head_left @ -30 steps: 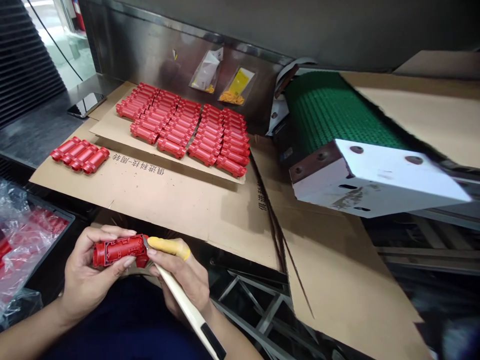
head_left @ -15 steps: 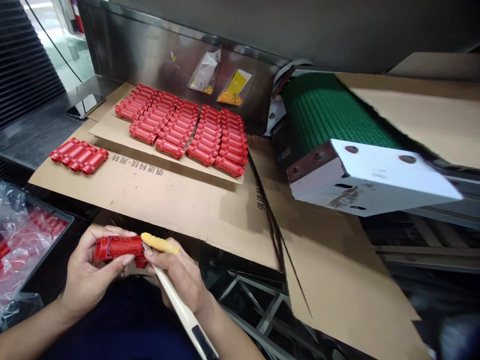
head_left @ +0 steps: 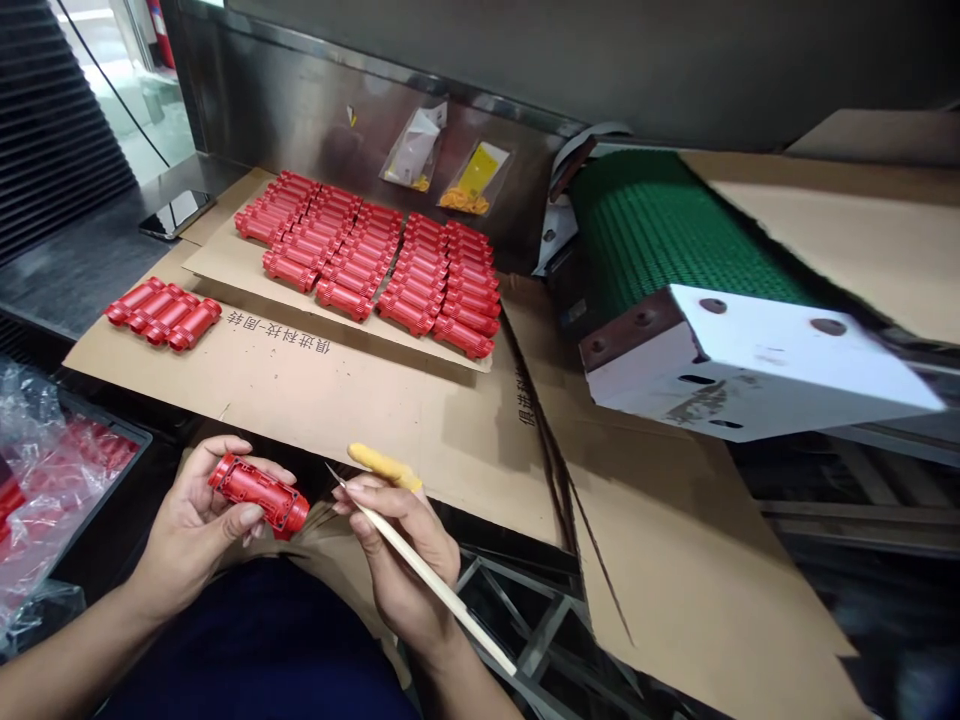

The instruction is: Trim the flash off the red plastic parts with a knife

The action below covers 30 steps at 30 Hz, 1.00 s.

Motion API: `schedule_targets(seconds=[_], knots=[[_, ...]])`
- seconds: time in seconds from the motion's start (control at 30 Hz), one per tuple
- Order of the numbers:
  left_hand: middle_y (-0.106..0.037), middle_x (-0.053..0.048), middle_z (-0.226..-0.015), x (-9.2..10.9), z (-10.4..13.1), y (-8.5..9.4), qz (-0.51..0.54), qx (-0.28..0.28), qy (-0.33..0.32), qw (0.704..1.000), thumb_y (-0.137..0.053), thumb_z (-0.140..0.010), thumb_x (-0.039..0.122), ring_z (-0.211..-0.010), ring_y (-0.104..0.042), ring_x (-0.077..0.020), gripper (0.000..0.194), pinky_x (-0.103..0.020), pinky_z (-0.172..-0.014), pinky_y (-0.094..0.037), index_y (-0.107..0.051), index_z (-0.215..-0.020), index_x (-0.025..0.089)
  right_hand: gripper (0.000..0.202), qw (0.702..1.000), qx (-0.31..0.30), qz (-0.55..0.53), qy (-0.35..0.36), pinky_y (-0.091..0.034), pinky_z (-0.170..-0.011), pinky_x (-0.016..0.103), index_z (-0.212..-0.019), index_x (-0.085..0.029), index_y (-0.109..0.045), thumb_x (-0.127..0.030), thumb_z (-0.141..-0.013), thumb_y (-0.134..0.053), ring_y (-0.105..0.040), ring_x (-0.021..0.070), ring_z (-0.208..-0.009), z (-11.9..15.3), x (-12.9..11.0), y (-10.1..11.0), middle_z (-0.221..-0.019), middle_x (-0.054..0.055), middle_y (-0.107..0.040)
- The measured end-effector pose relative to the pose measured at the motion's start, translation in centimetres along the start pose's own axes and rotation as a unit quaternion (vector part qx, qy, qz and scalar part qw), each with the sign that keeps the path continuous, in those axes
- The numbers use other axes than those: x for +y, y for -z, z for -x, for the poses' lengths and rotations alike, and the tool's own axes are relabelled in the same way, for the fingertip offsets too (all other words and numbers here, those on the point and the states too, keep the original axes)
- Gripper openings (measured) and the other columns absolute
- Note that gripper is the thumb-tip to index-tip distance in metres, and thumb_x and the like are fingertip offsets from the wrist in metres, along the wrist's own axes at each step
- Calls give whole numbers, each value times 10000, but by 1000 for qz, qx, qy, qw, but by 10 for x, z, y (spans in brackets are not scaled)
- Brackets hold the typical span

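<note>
My left hand [head_left: 199, 515] is wrapped round a red plastic housing [head_left: 259, 492], its recessed side facing up. In my right hand [head_left: 409, 545] is a long cream-handled tool [head_left: 442, 590] with a thin pointed metal tip, held like a pen. The tip points toward the housing but stands apart from it. A yellow cover [head_left: 385, 466] sits on one finger of my right hand. Beyond my hands, several red housings [head_left: 345, 298] lie in rows on a cardboard sheet [head_left: 225, 270]. A smaller group of red housings [head_left: 163, 314] lies to the left.
A green conveyor belt [head_left: 675, 225] with a white metal end bracket [head_left: 787, 370] juts in at the right. Two small plastic bags [head_left: 415, 147] lie at the back. A phone [head_left: 178, 214] rests at the left, above a bin [head_left: 112, 500] holding plastic film and red parts.
My right hand and the tool have moved right, away from the housing. My left hand has turned the housing so its right end tilts down toward me.
</note>
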<state>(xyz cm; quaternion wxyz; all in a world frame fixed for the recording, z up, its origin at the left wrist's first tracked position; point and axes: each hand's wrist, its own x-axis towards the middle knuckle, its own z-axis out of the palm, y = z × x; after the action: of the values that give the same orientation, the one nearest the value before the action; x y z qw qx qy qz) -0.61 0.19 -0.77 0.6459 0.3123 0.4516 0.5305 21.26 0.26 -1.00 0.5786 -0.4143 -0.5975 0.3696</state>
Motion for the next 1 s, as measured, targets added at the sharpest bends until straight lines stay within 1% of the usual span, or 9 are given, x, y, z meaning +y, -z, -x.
schedule_targets(seconds=[0.1, 0.23, 0.33, 0.63, 0.73, 0.87, 0.9, 0.93, 1.0], knots=[[-833, -121, -1089, -3, -3, 3, 15, -17, -6, 1000, -895, -868, 275, -745, -752, -161, 519, -201, -591, -572, -538, -1243, 233, 248, 999, -30, 18, 8, -699, -890, 350, -1203, -273, -789, -136, -1006, -726, -803, 212, -1009, 0, -1, 2, -1117, 78, -810], [-835, -130, -1087, -3, -6, 4, 16, -20, -24, 999, -885, -880, 269, -696, -728, -137, 499, -197, -585, -572, -523, -1222, 224, 328, 987, -128, 19, 93, -701, -859, 332, -1280, -233, -755, -85, -989, -717, -790, 220, -1041, -5, -4, 2, -1203, 119, -792], [-838, -125, -1068, -2, -6, 4, 21, -16, -28, 999, -889, -877, 282, -684, -717, -125, 492, -184, -577, -568, -538, -1215, 218, 434, 979, -150, 40, 134, -705, -828, 348, -1361, -224, -719, -27, -977, -681, -781, 233, -1029, -8, -6, 1, -1213, 141, -785], [-834, -115, -1046, 0, -6, 4, 6, -11, -31, 999, -890, -871, 302, -641, -694, -121, 487, -188, -555, -555, -571, -1230, 222, 421, 973, -162, 65, 151, -706, -842, 370, -1378, -215, -707, -54, -990, -675, -795, 254, -1054, -12, -1, 5, -1219, 144, -791], [-826, -119, -1029, 0, -7, 5, -1, -9, -29, 1000, -897, -864, 313, -618, -658, -108, 509, -187, -553, -539, -582, -1249, 209, 322, 965, -208, 72, 140, -694, -876, 376, -1335, -201, -703, -116, -1028, -659, -788, 249, -1071, -20, -7, 9, -1233, 147, -784], [-814, -110, -950, 3, -10, 1, 9, -7, -8, 1000, -892, -864, 360, -576, -583, -88, 505, -164, -514, -480, -628, -1256, 182, 225, 940, -289, 132, 122, -671, -780, 284, -1244, -205, -746, -210, -1102, -572, -761, 185, -884, -25, -13, 10, -1028, 79, -794], [-810, -109, -934, 4, -10, -1, 15, -9, 1, 1000, -890, -865, 367, -573, -571, -87, 499, -159, -504, -460, -641, -1254, 179, 222, 944, -281, 133, 110, -666, -750, 273, -1230, -211, -759, -236, -1101, -581, -756, 182, -849, -24, -12, 9, -985, 65, -790], [-806, -107, -919, 4, -10, -2, 23, -13, 8, 1000, -888, -865, 373, -568, -560, -86, 497, -157, -497, -442, -652, -1257, 178, 206, 956, -247, 125, 94, -667, -741, 275, -1213, -219, -769, -261, -1088, -610, -761, 186, -837, -22, -10, 7, -966, 57, -790], [-801, -109, -916, 5, -8, -4, 40, -19, 23, 999, -876, -875, 385, -558, -533, -80, 511, -165, -508, -425, -667, -1294, 181, 173, 985, -127, 101, 60, -682, -794, 306, -1191, -242, -769, -281, -1062, -661, -784, 202, -885, -17, -2, 4, -984, 55, -798]])
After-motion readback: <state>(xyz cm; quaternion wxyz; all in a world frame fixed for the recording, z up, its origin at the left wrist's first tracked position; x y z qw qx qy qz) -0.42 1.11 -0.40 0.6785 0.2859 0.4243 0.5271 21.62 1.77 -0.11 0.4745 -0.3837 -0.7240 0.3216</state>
